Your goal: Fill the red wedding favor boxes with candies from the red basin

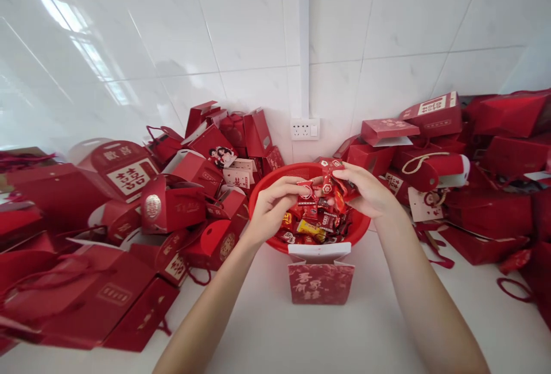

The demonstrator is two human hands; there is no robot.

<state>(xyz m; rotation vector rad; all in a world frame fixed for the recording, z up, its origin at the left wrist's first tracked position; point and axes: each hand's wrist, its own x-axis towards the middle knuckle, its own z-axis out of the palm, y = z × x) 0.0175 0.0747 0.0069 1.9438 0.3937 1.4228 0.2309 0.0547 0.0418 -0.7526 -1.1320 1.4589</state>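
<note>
A red plastic basket (257, 213) full of wrapped candies (310, 228) stands at the middle, near the wall. Above its left part, my left hand (275, 205) is closed, its fingertips pinching a small red packet (305, 190). My right hand (359, 187) is over the basket's right side, its thumb and fingers gripping a red patterned packet (326, 182); its lower fingers are partly hidden. In front of the basket a red gift box (321, 283) with white lettering stands upright, its top flap raised; neither hand touches it.
Red gift boxes and bags (172, 202) are heaped on the left side of the white table (275, 334). Another heap of red boxes (486, 213) lies on the right. Behind is a tiled wall with a socket (305, 129).
</note>
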